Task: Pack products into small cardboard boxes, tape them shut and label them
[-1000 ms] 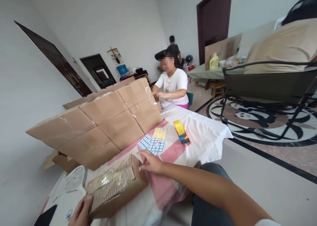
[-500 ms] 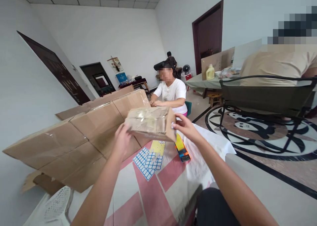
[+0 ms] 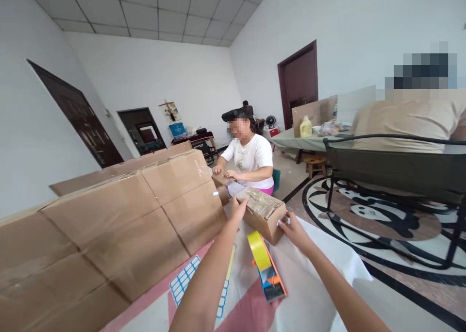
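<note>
A small cardboard box (image 3: 274, 221) with clear tape across its top is held between my two hands over the far part of the table. My left hand (image 3: 238, 210) grips its near left side. My right hand (image 3: 295, 231) closes on the right end, where a small white spot shows by the fingertips. A tape dispenser (image 3: 268, 271) with a yellow roll and orange and blue body lies on the cloth just nearer than the box. Sheets of blue-edged labels (image 3: 185, 276) lie on the left, partly covered by my left forearm.
A wall of large cardboard (image 3: 138, 225) runs along the table's left side. Opposite sits a person in a white shirt (image 3: 251, 157), hands on another cardboard box (image 3: 220, 180). Another person sits in a dark folding chair (image 3: 393, 169) at right.
The box has moved right and away from me, turned, and been lowered. Both hands have gone with it and still hold it. My view has tilted up and shifted.
</note>
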The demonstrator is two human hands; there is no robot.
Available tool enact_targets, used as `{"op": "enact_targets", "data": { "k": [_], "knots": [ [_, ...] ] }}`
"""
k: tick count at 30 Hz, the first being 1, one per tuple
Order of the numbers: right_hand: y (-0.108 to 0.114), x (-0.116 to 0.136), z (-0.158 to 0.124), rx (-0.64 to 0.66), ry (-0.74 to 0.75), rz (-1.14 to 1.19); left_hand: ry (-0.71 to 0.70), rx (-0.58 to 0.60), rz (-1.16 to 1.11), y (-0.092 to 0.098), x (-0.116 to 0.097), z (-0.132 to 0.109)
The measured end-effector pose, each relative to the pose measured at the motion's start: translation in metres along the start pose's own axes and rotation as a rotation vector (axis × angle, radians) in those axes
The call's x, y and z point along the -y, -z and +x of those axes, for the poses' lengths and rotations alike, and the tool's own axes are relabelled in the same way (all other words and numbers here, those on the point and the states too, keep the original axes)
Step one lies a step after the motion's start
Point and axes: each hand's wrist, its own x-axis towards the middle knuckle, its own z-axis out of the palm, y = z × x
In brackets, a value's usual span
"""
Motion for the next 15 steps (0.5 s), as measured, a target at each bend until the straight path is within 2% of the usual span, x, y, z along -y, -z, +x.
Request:
{"op": "enact_targets", "data": {
  "k": [2,4,6,8,9,11,13,15],
  "knots": [
    [-0.015,-0.003,0.012,0.007,-0.012,-0.039,0.001,0.006,-0.006,0.003,0.006,0.010],
    [-0.029,-0.002,0.026,0.024,-0.028,-0.095,-0.008,0.025,-0.036,0.011,0.013,0.005],
    [-0.039,0.002,0.037,0.032,-0.065,-0.172,-0.022,0.062,-0.078,0.028,0.024,-0.021],
    [-0.043,0.011,0.039,0.014,-0.109,-0.265,-0.036,0.108,-0.119,0.062,0.043,-0.068],
    [-0.042,0.018,0.035,-0.002,-0.123,-0.313,-0.043,0.133,-0.136,0.088,0.056,-0.099],
    [-0.033,0.034,0.017,-0.025,-0.124,-0.397,-0.035,0.137,-0.145,0.154,0.084,-0.166],
    [-0.018,0.052,-0.012,-0.022,-0.106,-0.470,0.009,0.080,-0.111,0.234,0.110,-0.232],
    [-0.004,0.072,-0.043,-0.023,-0.009,-0.643,0.072,-0.001,0.085,0.317,0.130,-0.287]
  ]
}}
